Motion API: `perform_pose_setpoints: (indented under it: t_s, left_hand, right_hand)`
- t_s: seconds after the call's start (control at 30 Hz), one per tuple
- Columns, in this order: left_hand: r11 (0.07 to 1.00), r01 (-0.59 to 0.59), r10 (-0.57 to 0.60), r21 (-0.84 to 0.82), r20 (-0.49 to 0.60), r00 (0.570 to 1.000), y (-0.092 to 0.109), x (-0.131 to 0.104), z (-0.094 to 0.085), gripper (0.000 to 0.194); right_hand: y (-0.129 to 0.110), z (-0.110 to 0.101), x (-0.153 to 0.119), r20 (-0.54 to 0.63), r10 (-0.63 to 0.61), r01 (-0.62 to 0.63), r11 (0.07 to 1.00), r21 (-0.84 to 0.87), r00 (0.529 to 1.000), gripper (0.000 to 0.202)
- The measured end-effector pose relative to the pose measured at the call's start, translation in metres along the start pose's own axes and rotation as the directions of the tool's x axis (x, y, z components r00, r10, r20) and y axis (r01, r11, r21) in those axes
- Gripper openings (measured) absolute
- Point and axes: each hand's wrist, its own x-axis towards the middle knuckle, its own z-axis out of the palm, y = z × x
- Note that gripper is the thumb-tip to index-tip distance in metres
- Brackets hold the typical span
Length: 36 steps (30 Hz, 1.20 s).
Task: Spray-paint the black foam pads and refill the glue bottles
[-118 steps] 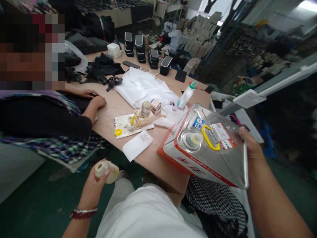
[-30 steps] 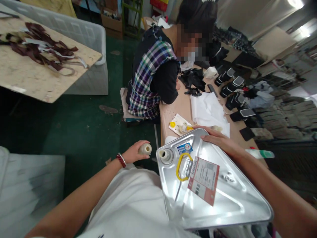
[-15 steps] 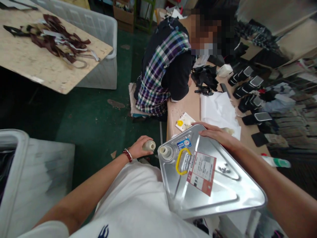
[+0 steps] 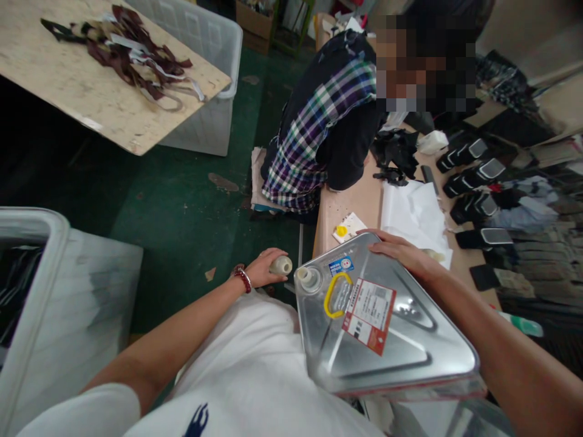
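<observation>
bottle (image 4: 279, 266) | left hand (image 4: 263, 270) | mouth toward tin (image 4: 403, 325) | long axis foreshortened

Head view, close, looking forward and down

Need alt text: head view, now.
The left hand holds a small, translucent off-white plastic bottle close beside the whitish spout on a square silver metal can, its far edge held by the right hand. A person in a plaid garment sits at a light-brown table beyond.
</observation>
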Motion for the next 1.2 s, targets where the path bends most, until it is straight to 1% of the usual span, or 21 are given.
perform_pose_setpoints:
  t_s: [0.07, 0.2, 0.3, 0.4, 0.57, 0.77, 0.9, 1.03, 1.2]
  left_hand:
    - [1.0, 0.0, 0.0, 0.01, -0.007, 1.0, -0.004, -0.001, 0.001, 0.071]
    - [1.0, 0.005, -0.004, 0.027, -0.02, 1.0, -0.011, -0.002, 0.003, 0.071]
    - [0.999, 0.024, -0.023, 0.029, -0.011, 1.0, -0.013, -0.003, 0.002, 0.071]
    - [0.999, 0.038, -0.038, 0.025, 0.0, 0.999, -0.014, -0.004, 0.001, 0.07]
    - [1.0, 0.017, -0.017, 0.015, -0.003, 1.0, -0.021, -0.002, 0.002, 0.071]
    - [1.0, 0.013, -0.012, 0.023, -0.011, 1.0, -0.031, 0.0, 0.004, 0.072]
    - [0.999, 0.029, -0.028, 0.031, -0.014, 1.0, -0.035, 0.001, 0.004, 0.071]
    - [0.999, 0.024, -0.023, 0.036, -0.016, 1.0, -0.039, 0.002, 0.005, 0.071]
    - [1.0, 0.02, -0.02, 0.022, -0.014, 1.0, -0.043, 0.005, 0.006, 0.07]
  right_hand:
    - [0.001, 0.001, 0.005, 0.016, 0.003, -0.003, 1.0, -0.018, 1.0, 0.04]
    - [-0.006, 0.008, 0.008, -0.011, 0.001, -0.001, 0.998, -0.067, 1.0, 0.042]
    - [-0.011, 0.015, 0.009, -0.038, -0.024, 0.02, 0.995, -0.093, 0.999, 0.041]
    - [-0.01, 0.019, 0.013, -0.031, -0.032, 0.028, 0.994, -0.107, 0.999, 0.041]
    - [-0.005, 0.018, 0.023, 0.004, -0.005, 0.006, 0.991, -0.134, 1.0, 0.045]
    - [-0.011, 0.022, 0.029, -0.008, -0.001, 0.0, 0.985, -0.174, 1.0, 0.047]
    - [-0.016, 0.025, 0.032, -0.023, 0.005, -0.01, 0.981, -0.194, 1.0, 0.044]
    - [-0.015, 0.025, 0.038, -0.034, -0.012, 0.004, 0.974, -0.225, 0.999, 0.042]
    - [-0.011, 0.027, 0.044, 0.0, 0.004, -0.004, 0.986, -0.168, 1.0, 0.044]
